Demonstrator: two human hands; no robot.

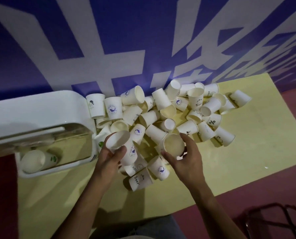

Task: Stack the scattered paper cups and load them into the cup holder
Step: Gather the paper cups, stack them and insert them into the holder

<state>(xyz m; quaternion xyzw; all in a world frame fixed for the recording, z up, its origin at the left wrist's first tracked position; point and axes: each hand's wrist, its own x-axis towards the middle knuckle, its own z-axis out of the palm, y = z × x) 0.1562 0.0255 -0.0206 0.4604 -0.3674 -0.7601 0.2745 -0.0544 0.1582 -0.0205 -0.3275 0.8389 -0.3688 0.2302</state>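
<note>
Fingers of the left hand (109, 159) vanish behind the blue-print cup (126, 149) they grip. The palm of the right hand (187, 159) hides the wall of the mouth-up cup (174, 144). Left of the fingers, the cup holder (40, 107) is cut off at the edge.

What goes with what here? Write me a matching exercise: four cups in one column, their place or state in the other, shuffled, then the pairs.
Column one
1. left-hand cup
2. right-hand cup
3. green-print cup
4. nearest Bear cup

Column two
A. lying on its side inside the cup holder
B. lying on the table, at the pile's near edge
C. blue print on its wall, held tilted
D. mouth toward the camera, inside showing

Pairs: 1-C, 2-D, 3-A, 4-B
</note>
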